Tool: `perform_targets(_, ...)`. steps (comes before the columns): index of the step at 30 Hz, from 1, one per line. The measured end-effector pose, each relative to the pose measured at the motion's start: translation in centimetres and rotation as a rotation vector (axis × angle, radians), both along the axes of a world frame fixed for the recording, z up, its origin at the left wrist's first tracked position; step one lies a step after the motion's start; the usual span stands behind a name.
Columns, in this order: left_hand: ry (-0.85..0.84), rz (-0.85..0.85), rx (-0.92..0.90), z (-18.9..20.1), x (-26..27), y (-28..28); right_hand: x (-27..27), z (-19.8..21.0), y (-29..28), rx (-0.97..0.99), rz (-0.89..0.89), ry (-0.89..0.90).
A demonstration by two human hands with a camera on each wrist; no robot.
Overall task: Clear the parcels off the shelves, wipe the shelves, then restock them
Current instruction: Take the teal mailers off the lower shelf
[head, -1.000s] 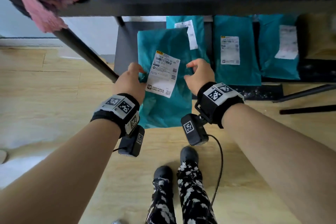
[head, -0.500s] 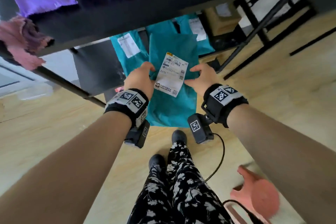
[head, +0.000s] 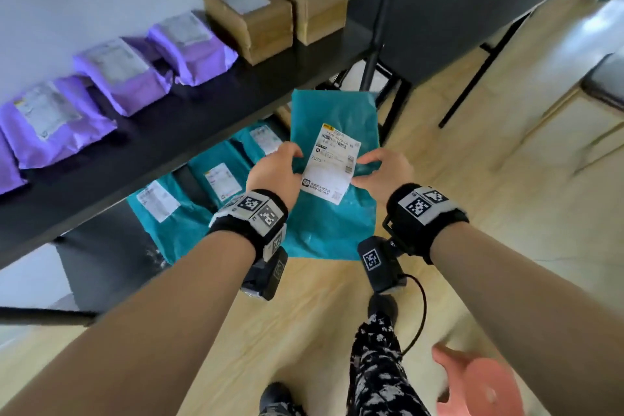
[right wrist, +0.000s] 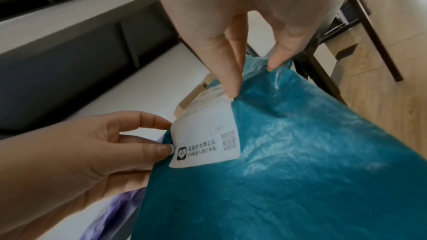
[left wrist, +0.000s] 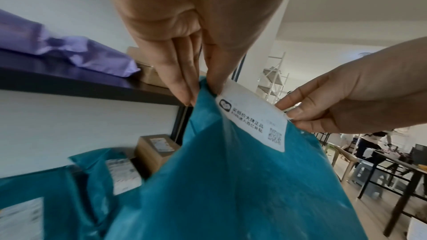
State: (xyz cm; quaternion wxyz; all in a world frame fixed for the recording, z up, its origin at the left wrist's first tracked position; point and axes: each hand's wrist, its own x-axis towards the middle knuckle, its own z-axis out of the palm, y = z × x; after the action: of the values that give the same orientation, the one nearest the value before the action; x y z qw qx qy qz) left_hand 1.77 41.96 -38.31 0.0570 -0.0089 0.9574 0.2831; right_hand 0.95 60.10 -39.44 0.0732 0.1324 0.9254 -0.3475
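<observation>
Both hands (head: 275, 167) (head: 383, 172) keep pinching the teal parcel (head: 332, 213), now clear of the shelf (head: 209, 132).

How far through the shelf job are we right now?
Done: hard to tell; no bare, wiped shelf shows. In hand: the left hand and right hand pinch one teal parcel in the air in front of the rack. Left: purple parcels and cardboard boxes sit on the upper shelf; teal parcels lie on the shelf below.
</observation>
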Motion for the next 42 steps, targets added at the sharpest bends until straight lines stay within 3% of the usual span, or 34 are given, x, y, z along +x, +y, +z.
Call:
perform_targets(10, 0.028, -0.037, -0.029, 1.9, -13.5, 17.2, -12.9, 2.2, 17.5, -0.023, -0.019, 0.024)
perform_targets(17, -0.065, -0.092, -0.067, 0.9, -21.2, 24.1, -20.7, 2.5, 24.2, 0.010, 0.019, -0.043)
perform_targets(26, -0.120, -0.050, 0.023, -1.7, -33.2, 27.3, -34.3, 1.0, 27.1, 0.074, 0.033, -0.118)
perform_targets(32, -0.233, 0.046, 0.012, -3.0, -37.9, 27.8, -42.2, -1.4, 27.2, 0.034, 0.114, -0.153)
perform_targets(42, -0.350, 0.388, 0.021, -4.8, -41.3, 30.8, -51.3, -4.9, 26.3, 0.120, 0.541, -0.229)
